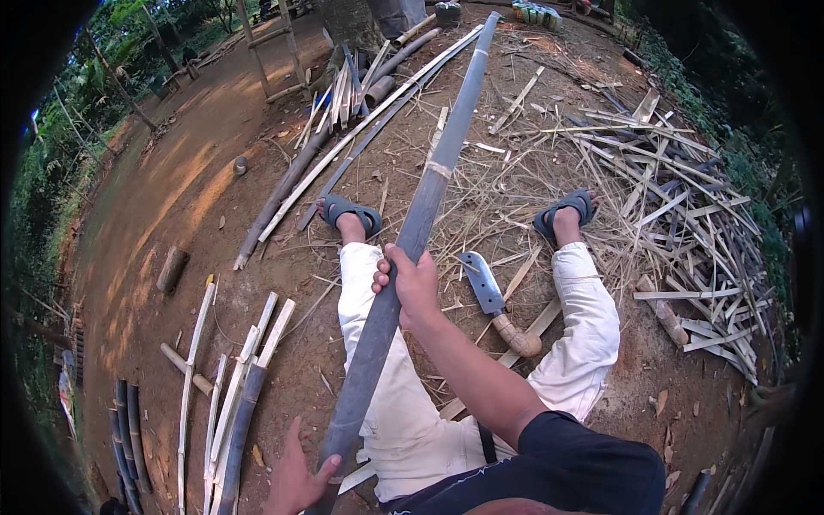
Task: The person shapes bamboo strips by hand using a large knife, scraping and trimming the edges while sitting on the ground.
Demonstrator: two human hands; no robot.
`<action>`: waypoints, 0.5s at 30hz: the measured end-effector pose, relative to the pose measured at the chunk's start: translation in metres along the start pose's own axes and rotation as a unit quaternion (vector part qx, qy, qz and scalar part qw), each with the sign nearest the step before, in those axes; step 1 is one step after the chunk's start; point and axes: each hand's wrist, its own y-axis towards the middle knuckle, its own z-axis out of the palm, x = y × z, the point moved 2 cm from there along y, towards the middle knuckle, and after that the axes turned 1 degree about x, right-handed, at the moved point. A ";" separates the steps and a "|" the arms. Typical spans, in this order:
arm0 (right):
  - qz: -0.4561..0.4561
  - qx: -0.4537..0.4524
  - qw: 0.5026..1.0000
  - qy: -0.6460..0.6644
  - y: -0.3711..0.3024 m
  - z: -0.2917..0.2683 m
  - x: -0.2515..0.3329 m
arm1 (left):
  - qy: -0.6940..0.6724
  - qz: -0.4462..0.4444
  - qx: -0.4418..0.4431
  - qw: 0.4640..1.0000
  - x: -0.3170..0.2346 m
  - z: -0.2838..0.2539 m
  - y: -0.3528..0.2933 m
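Note:
A long dark grey bamboo piece slants up from beside my lap to far beyond my feet, with pale node rings along it. My right hand is wrapped round its middle, over my left leg. Close to the near end, my left hand is open, fingers apart, its thumb against the bamboo. Between my legs a machete with a broad metal blade and a curved wooden handle lies on the ground, touched by neither hand.
Split bamboo strips are heaped at right. More strips and dark bamboo lengths lie at left. A bundle of slats leans by a tree trunk. A short log and long poles lie left of my sandalled feet.

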 end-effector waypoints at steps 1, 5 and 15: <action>-0.014 -0.006 1.000 0.003 0.009 0.005 0.001 | 0.039 0.006 -0.040 0.998 -0.001 0.004 -0.024; -0.031 -0.018 0.999 0.004 0.029 0.015 -0.002 | 0.158 -0.087 -0.139 0.974 0.011 0.027 -0.070; -0.021 -0.054 0.997 -0.052 0.038 -0.002 -0.023 | 0.245 -0.025 -0.270 0.931 0.068 0.052 -0.100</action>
